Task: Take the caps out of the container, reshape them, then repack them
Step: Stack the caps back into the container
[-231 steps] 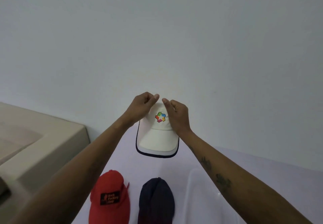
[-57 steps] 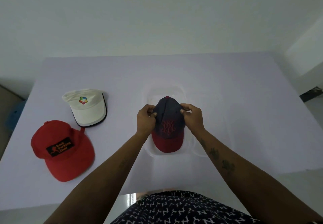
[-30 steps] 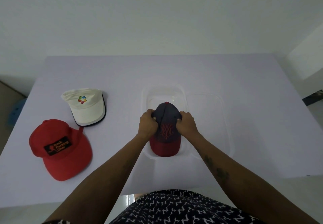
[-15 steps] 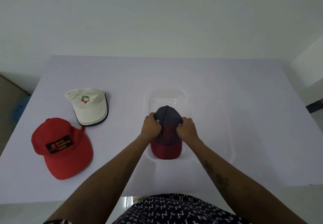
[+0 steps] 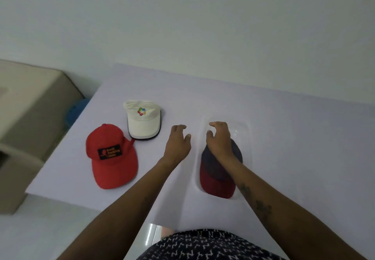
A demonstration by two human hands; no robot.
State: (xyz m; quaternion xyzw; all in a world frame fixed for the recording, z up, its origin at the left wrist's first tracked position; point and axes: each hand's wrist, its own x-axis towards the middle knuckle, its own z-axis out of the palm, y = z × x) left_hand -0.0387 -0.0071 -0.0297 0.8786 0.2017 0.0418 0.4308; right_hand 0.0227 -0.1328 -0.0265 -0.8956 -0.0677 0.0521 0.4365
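Because both of your hands are free now, the next cap you take decides how the packing goes. Your left hand (image 5: 178, 145) hangs over the bare worktop (image 5: 294, 138) with loosely bent fingers and holds nothing; your right hand (image 5: 219, 139) hovers above the clear container (image 5: 248, 132), also with relaxed fingers and no grip on anything. The navy cap with the dark red brim (image 5: 218, 184) lies inside this container, its brim toward you, and your right forearm covers a part of its crown.

What could go wrong: if you put the next cap on top without lining up the crowns, the soft cloth dome below may be pressed flat, and the reshaping would be lost. The container looks thin and light, so a push from the side could slide it on the smooth worktop. The brim already reaches the near wall, so a second brim may catch on the rim.

The red cap (image 5: 110, 156) and the white cap (image 5: 143, 120) wait to the left, close to each other. Both are woven cloth with stiff curved brims; the red one has a black patch, the white one a dark edge and a coloured logo.
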